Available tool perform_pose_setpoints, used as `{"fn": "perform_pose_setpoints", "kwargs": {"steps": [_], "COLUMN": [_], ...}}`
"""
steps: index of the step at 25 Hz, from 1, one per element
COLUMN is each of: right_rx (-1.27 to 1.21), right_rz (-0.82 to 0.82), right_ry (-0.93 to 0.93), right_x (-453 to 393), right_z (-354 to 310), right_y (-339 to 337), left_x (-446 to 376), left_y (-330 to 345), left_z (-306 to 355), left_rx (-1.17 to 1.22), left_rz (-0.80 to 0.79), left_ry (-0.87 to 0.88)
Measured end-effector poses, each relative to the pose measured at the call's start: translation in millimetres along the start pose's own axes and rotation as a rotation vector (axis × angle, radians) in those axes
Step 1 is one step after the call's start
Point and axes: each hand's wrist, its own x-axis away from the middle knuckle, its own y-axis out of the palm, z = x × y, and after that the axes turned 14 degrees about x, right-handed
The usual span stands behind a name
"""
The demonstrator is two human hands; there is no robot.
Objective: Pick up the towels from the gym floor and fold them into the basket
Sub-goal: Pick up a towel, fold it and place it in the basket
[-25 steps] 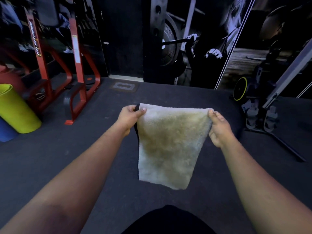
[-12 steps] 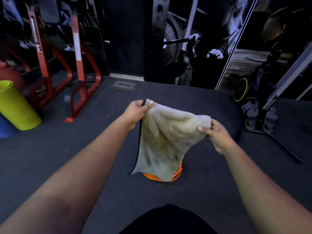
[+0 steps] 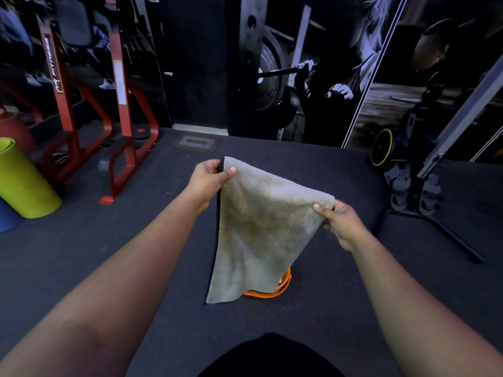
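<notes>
A pale grey-beige towel (image 3: pixel 258 229) with a dark edge hangs in the air in front of me, folded over. My left hand (image 3: pixel 208 179) pinches its upper left corner, thumb on the near side. Lower and to the right, my right hand (image 3: pixel 340 221) pinches the other top corner. The towel slopes down from left to right and drapes toward the floor. Below it, an orange basket rim (image 3: pixel 275 291) peeks out on the dark floor, mostly hidden by the cloth.
Dark rubber gym floor (image 3: pixel 109 254) lies all around. A red steel rack (image 3: pixel 119 131) stands at the left, with a lime green roll (image 3: pixel 24 183) and a blue one beside it. A machine with a yellow-rimmed wheel (image 3: pixel 382 148) and a stand fills the right. A mural wall closes the back.
The towel was stretched flat between level hands. My right hand has dropped lower and nearer, so the towel now slopes and sags, uncovering the orange basket rim beneath it.
</notes>
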Motion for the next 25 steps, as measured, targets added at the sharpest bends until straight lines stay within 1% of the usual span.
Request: {"fn": "perform_pose_setpoints", "kwargs": {"steps": [2, 4, 5, 6, 9, 10, 11, 13, 15, 17, 18, 19, 21, 23, 25], "right_rx": [-0.005, 0.045, 0.062, 0.065, -0.051, -0.082, -0.097, -0.104, -0.113, -0.098, -0.092, -0.089, -0.055, 0.051, 0.149], "right_rz": [0.066, 0.066, 0.067, 0.077, 0.094, 0.088, 0.075, 0.058, 0.077, 0.110, 0.117, 0.124, 0.172, 0.248, 0.313], "right_ry": [-0.035, -0.044, -0.044, -0.041, -0.019, -0.008, 0.010, 0.039, 0.057, 0.101, 0.127, 0.152, 0.158, 0.096, 0.017], "right_x": [-1.0, -2.7, -3.3, -4.0, -4.9, -3.7, -1.7, 2.2, 4.0, 2.4, 2.0, 2.5, 3.8, 5.8, 6.2], "right_z": [-12.8, -19.8, -21.3, -22.0, -22.8, -23.4, -24.6, -24.8, -25.7, -24.5, -24.4, -25.1, -26.3, -27.2, -26.8], "right_y": [-4.7, -6.7, -5.8, -3.7, -2.3, -3.9, -5.9, -10.1, -11.5, -12.0, -12.0, -12.5, -14.7, -15.7, -15.1], "left_x": [-5.4, -9.2, -9.5, -11.6, -7.8, -5.8, -4.2, -3.8, -3.9, -5.5, -5.1, -3.8, -3.0, 1.6, 4.4], "left_y": [-9.7, -12.9, -11.1, -10.5, -11.5, -14.4, -17.8, -21.9, -19.3, -16.7, -15.5, -15.0, -15.8, -17.3, -17.6], "left_z": [-4.1, -3.1, 0.1, 1.7, 3.5, 1.6, 0.1, -2.5, -0.6, 0.1, -1.8, -3.7, -9.5, -11.1, -9.4], "left_rx": [-0.172, -0.461, -0.565, -0.566, -0.186, -0.176, -0.268, -0.507, -0.668, -0.802, -0.805, -0.730, -0.435, -0.248, -0.225], "left_rz": [0.083, 0.107, 0.101, 0.083, -0.093, -0.132, -0.128, -0.064, 0.009, 0.079, 0.108, 0.128, 0.150, 0.129, 0.087], "left_ry": [-0.011, -0.038, -0.065, -0.110, -0.330, -0.360, -0.352, -0.263, -0.173, -0.132, -0.119, -0.115, -0.107, -0.069, -0.032]}}
